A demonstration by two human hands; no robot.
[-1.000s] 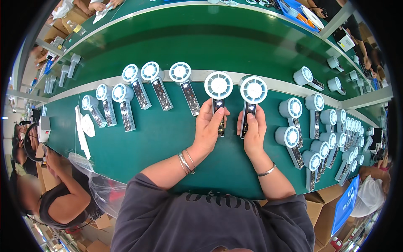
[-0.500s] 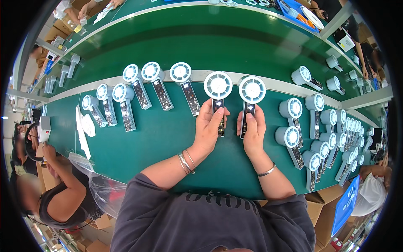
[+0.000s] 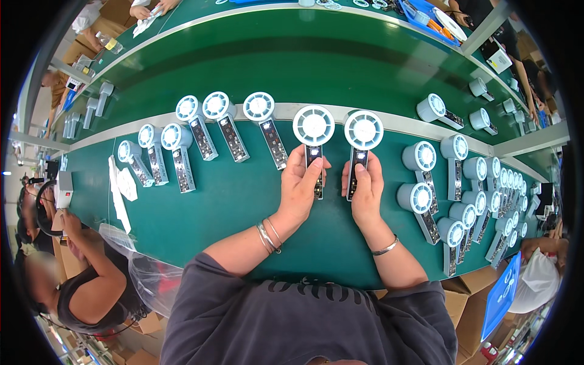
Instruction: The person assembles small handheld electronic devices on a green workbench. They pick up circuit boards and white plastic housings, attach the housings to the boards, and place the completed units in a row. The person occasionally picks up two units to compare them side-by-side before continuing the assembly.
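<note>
In my left hand (image 3: 300, 185) is a handheld fan (image 3: 314, 126), pale blue with a round slotted head and a circuit board showing along its handle. A second handheld fan (image 3: 364, 130) of the same kind is in my right hand (image 3: 365, 184). Both are held side by side, heads away from me, with a gap between them. Each thumb lies on the board side of a handle, the fingers wrapped round behind. A small light glows on each board. Left of my hands more such fans (image 3: 260, 107) lie in a row on the green table (image 3: 243, 225).
On the right, many fans (image 3: 420, 198) are clustered. A white cloth (image 3: 120, 188) lies at the left. A raised green shelf panel (image 3: 267, 70) runs along the back. A co-worker (image 3: 91, 280) sits at the left, near clear plastic film (image 3: 152, 274). A blue tray (image 3: 502, 298) stands lower right.
Both fans stay in my hands, nearly still. The whole view has shifted slightly. At the far left back, another person's hands have moved.
</note>
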